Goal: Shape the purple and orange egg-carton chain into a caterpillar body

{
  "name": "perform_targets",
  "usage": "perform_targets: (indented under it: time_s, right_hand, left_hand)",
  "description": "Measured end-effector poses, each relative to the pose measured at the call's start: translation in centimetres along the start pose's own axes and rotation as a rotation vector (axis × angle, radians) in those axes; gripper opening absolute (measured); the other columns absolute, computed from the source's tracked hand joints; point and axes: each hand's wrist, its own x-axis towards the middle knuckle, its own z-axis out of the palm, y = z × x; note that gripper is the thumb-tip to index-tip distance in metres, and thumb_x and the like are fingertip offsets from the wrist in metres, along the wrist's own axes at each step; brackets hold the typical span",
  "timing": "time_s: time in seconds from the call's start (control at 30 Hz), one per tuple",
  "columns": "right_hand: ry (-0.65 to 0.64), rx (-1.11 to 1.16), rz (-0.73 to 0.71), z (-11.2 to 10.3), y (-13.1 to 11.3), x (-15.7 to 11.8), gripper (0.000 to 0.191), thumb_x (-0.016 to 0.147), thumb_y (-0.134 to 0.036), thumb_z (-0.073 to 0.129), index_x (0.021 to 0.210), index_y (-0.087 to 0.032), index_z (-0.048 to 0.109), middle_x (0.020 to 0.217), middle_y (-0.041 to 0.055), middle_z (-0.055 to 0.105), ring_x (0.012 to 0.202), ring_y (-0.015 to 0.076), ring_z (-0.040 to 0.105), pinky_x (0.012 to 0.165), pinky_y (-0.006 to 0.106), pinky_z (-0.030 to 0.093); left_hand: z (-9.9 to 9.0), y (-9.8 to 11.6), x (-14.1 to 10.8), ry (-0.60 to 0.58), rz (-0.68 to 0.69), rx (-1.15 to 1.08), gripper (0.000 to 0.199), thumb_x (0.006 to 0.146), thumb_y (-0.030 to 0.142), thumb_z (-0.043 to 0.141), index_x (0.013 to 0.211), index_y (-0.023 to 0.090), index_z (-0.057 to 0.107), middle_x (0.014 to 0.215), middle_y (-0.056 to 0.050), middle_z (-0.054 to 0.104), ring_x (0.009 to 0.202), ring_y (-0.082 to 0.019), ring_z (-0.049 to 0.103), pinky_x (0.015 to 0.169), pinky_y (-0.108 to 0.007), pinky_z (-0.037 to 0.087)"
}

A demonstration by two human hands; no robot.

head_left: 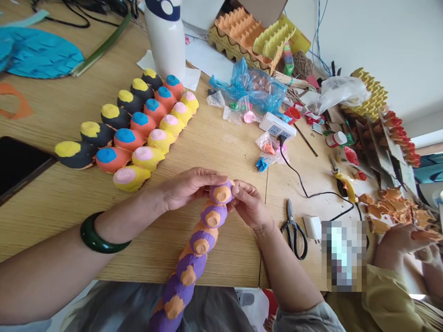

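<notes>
A long bumpy strip [191, 265], purple with orange patches and coated in what looks like soft clay, runs from my lap up over the table's front edge. My left hand [190, 186] pinches the left side of its far end. On the right side of that same end, the fingertips of my right hand [249, 203] press together. Three similar strips lie side by side beyond my left arm: a black one with yellow caps [129, 103], an orange-red one with blue caps [140, 121] and a yellow one with pink caps [157, 140].
Black-handled scissors [293, 233] and a white charger [312, 228] lie right of my right hand. A power strip [277, 127], bags of clay [266, 144] and egg trays [242, 39] stand farther back. A phone [22, 168] is at left. Another person's hands [403, 242] work at far right.
</notes>
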Motion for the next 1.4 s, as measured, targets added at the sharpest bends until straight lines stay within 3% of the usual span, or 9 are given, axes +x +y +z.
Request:
perform_targets:
  time_s: [0.17, 0.33, 0.5, 0.77, 1.03, 1.23, 1.4]
  right_hand:
    - [0.045, 0.062, -0.004, 0.4, 0.6, 0.3, 0.054, 0.075, -0.066, 0.091, 0.065, -0.02, 0.065, 0.056, -0.0059, 0.051, 0.05, 0.0093, 0.046, 0.046, 0.023, 0.04]
    - [0.131, 0.118, 0.04, 0.4, 0.7, 0.5, 0.046, 0.07, -0.056, 0.096, 0.066, -0.021, 0.067, 0.056, -0.0058, 0.056, 0.048, 0.0086, 0.043, 0.044, 0.023, 0.035]
    - [0.117, 0.08, 0.036, 0.2, 0.7, 0.8, 0.053, 0.076, -0.066, 0.089, 0.064, -0.021, 0.063, 0.053, -0.0041, 0.057, 0.046, 0.0098, 0.048, 0.046, 0.025, 0.038]
    - [0.127, 0.074, -0.016, 0.2, 0.4, 0.6, 0.047, 0.075, -0.054, 0.092, 0.062, -0.021, 0.062, 0.055, -0.0053, 0.053, 0.049, 0.0086, 0.043, 0.047, 0.025, 0.038]
    - [0.14, 0.077, 0.007, -0.1, 0.6, 0.8, 0.042, 0.077, -0.052, 0.087, 0.063, -0.021, 0.063, 0.057, -0.0035, 0.056, 0.051, 0.0101, 0.045, 0.047, 0.025, 0.038]
    - [0.124, 0.095, -0.004, -0.1, 0.6, 0.7, 0.043, 0.076, -0.053, 0.089, 0.063, -0.021, 0.062, 0.055, -0.0047, 0.053, 0.049, 0.0095, 0.042, 0.045, 0.024, 0.037]
    - [0.114, 0.067, -0.007, 0.0, 0.6, 0.7, 0.046, 0.076, -0.058, 0.089, 0.065, -0.021, 0.064, 0.057, -0.004, 0.055, 0.05, 0.0097, 0.043, 0.044, 0.024, 0.037]
  left_hand:
    - [0.2, 0.0, 0.1, 0.026, -0.019, 0.048, 0.035, 0.086, 0.053, 0.084, 0.068, 0.024, 0.078, 0.072, -0.005, 0.074, 0.07, -0.023, 0.065, 0.067, -0.032, 0.052]
    - [1.0, -0.8, 0.4, 0.088, -0.029, -0.057, 0.046, 0.085, 0.063, 0.083, 0.064, 0.023, 0.075, 0.066, -0.004, 0.071, 0.063, -0.019, 0.062, 0.061, -0.029, 0.05]
    - [1.0, -0.5, 0.3, 0.009, -0.048, -0.067, 0.041, 0.083, 0.059, 0.088, 0.067, 0.022, 0.078, 0.073, -0.007, 0.077, 0.071, -0.023, 0.07, 0.065, -0.031, 0.054]
    - [1.1, -0.9, 0.4, 0.041, -0.044, -0.099, 0.045, 0.083, 0.066, 0.085, 0.074, 0.022, 0.081, 0.077, -0.008, 0.079, 0.072, -0.023, 0.071, 0.066, -0.03, 0.055]
    - [0.9, -0.4, 0.4, 0.004, -0.037, -0.075, 0.036, 0.082, 0.053, 0.091, 0.069, 0.022, 0.079, 0.075, -0.006, 0.076, 0.075, -0.023, 0.071, 0.071, -0.031, 0.054]
    - [1.0, -0.7, 0.4, 0.008, -0.061, -0.101, 0.046, 0.086, 0.068, 0.081, 0.076, 0.023, 0.084, 0.083, -0.009, 0.082, 0.08, -0.025, 0.074, 0.074, -0.032, 0.057]
    - [0.9, -0.8, 0.5, 0.041, -0.052, -0.091, 0.034, 0.084, 0.056, 0.087, 0.07, 0.025, 0.082, 0.078, -0.005, 0.081, 0.073, -0.024, 0.073, 0.071, -0.032, 0.056]
